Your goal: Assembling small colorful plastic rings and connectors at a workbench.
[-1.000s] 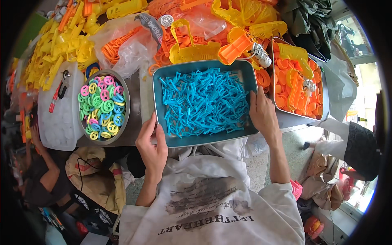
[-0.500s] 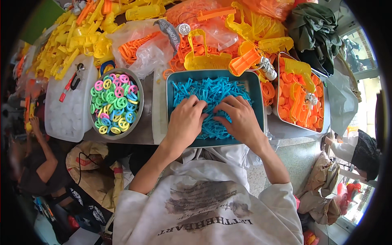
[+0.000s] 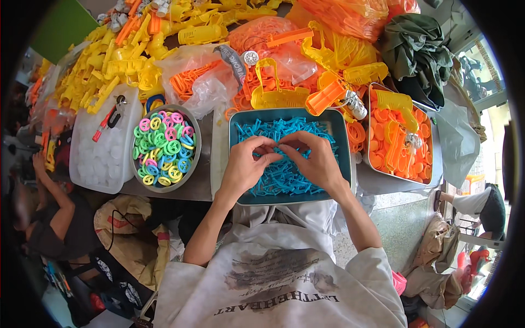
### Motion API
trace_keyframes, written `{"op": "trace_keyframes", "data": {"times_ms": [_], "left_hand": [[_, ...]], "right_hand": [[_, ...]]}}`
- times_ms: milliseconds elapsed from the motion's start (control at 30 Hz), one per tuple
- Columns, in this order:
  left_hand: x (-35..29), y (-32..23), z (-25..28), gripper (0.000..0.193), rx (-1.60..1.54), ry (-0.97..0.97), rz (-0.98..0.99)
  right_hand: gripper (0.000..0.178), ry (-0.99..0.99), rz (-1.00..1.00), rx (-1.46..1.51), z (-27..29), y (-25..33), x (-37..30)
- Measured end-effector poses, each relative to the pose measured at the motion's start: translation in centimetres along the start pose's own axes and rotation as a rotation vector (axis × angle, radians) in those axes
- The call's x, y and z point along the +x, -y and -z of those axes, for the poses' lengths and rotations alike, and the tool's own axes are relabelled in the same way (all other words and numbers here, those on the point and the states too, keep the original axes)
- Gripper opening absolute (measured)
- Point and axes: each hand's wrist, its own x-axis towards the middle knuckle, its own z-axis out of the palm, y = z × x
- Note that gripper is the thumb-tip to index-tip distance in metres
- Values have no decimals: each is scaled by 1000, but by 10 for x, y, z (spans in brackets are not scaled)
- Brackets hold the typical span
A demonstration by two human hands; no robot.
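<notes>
A dark teal rectangular tray holds a heap of small blue plastic pieces, thin and stick-like. Above the heap, my left hand and my right hand come together, fingertips almost touching. Thumb and fingers are pinched on each hand. Whatever sits between the fingertips is too small and too covered to make out, against the blue behind it. To the left of the tray stands a round metal bowl full of small spoked plastic wheels in pink, green, blue and yellow.
A white translucent tub with a red-handled tool stands far left. Orange caps fill a metal tray at right. Yellow plastic parts and bagged orange pieces pile up behind. Another person's arm shows at left.
Both hands have lifted from among the blue pieces and drawn closer together, fingertips now meeting. The whole view has shifted slightly, so the trays sit a little lower in it.
</notes>
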Motion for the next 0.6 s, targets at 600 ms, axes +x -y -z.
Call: {"op": "trace_keyframes", "data": {"times_ms": [600], "left_hand": [[-5, -16, -8, 15, 37, -352, -159]], "right_hand": [[19, -234, -254, 399, 6, -14, -28]]}}
